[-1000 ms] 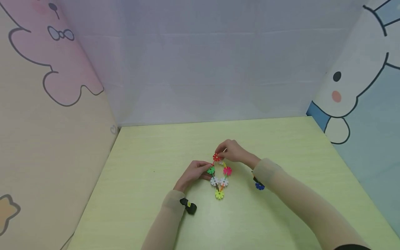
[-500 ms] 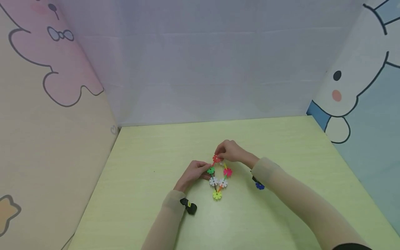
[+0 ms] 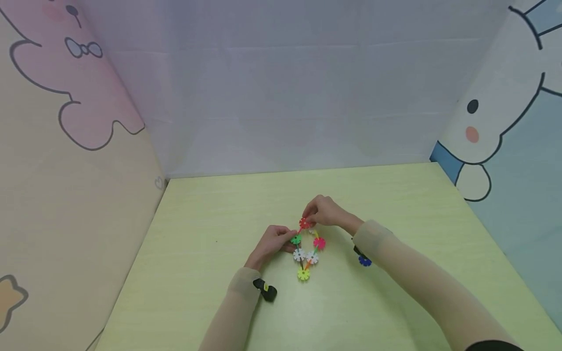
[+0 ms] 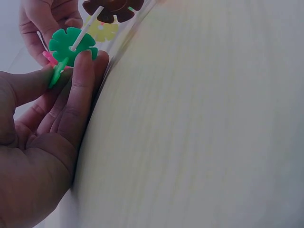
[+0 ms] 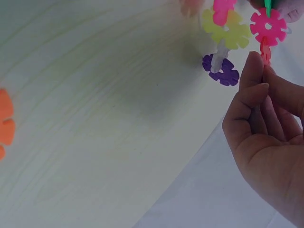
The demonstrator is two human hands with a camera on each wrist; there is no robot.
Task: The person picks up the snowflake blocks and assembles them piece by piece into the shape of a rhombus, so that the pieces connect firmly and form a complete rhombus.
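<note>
A loop of linked, slotted snowflake discs is held between both hands over the table. My left hand [image 3: 273, 242] pinches a green disc [image 3: 296, 239] on the loop's left side; thumb and fingers grip it in the left wrist view. At the far end my right hand [image 3: 327, 212] pinches a red disc [image 3: 304, 223] edge-on by thumb and forefinger. Pink [image 3: 319, 243], white [image 3: 312, 258] and yellow [image 3: 303, 274] discs make up the right side and near end. A purple disc [image 5: 223, 71] shows in the right wrist view. The joint between red and green is partly hidden.
A blue disc [image 3: 365, 261] lies beneath the right forearm, partly covered by its sleeve. An orange disc [image 5: 4, 123] appears at the right wrist view's left edge. Cartoon-printed side walls and a pale backdrop [image 3: 281, 97] enclose the light table [image 3: 210, 204].
The loop's near end, with the yellow and white discs, has swung slightly left. The red disc has dropped a little. Both hands stay almost in place with the same grips.
</note>
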